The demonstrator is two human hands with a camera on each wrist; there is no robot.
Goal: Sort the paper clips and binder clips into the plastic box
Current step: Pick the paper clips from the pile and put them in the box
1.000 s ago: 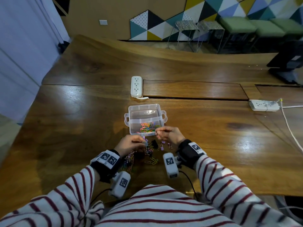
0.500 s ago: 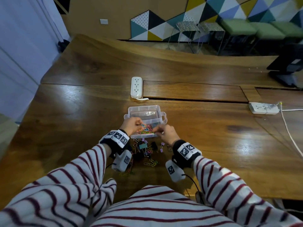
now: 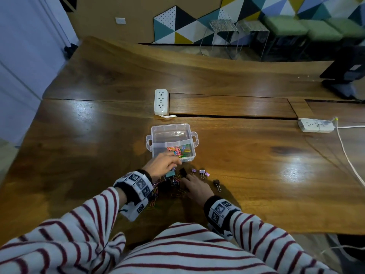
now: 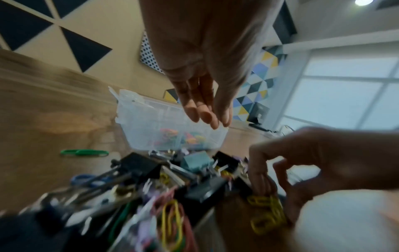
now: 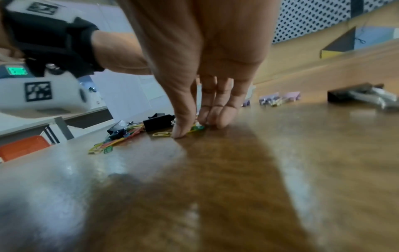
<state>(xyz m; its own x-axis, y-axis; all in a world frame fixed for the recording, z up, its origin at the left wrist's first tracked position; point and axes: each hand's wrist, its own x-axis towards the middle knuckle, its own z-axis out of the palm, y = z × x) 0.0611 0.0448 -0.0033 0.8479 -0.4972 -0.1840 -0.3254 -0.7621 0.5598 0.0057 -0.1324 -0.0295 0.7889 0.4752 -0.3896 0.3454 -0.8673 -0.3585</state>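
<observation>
One clear plastic box (image 3: pixel 171 142) sits on the counter (image 3: pixel 256 165), coloured paper clips (image 3: pixel 178 150) in its near compartment. Left hand (image 3: pixel 161 167) hovers relaxed, empty. Right hand (image 3: pixel 194 185) pinches yellow paper clips (image 4: pixel 266 214). Three purple binder clips (image 3: pixel 201 172) and one black binder clip (image 3: pixel 216 182) lie beside.

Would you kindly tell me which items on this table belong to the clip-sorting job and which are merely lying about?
Job:
plastic box
paper clips in the box
loose clip pile
purple binder clips
black binder clip

Lying about:
near power strip
far power strip
green stools
</observation>
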